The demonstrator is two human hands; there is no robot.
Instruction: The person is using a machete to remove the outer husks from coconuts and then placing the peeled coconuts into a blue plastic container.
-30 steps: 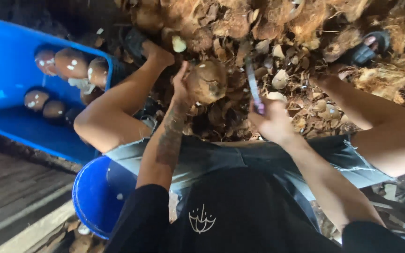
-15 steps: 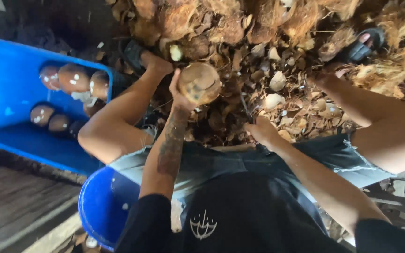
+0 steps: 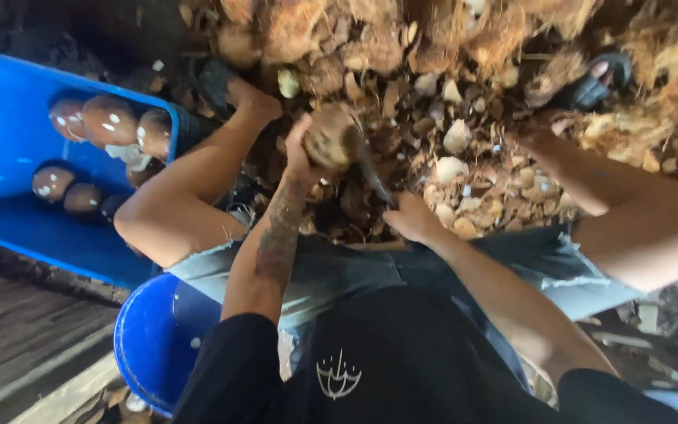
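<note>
My left hand point(image 3: 298, 153) grips a round brown coconut point(image 3: 329, 137) held up in front of me, between my bare knees. My right hand point(image 3: 411, 217) is closed around the handle of a knife point(image 3: 372, 174), and its dark blade slants up to touch the right side of the coconut. Under both hands lies a heap of brown coconut husk and pale shell chips point(image 3: 464, 149).
A blue tub point(image 3: 9, 133) at the left holds several peeled brown coconuts point(image 3: 107, 120). A round blue bucket point(image 3: 147, 345) sits by my left thigh. My sandalled feet point(image 3: 598, 82) rest on the husk pile. Wooden planks point(image 3: 17, 345) run along the lower left.
The knife was raised clear to the right of the coconut a second ago. My right hand then dropped and brought the blade against the coconut. My left hand kept hold and turned the nut slightly.
</note>
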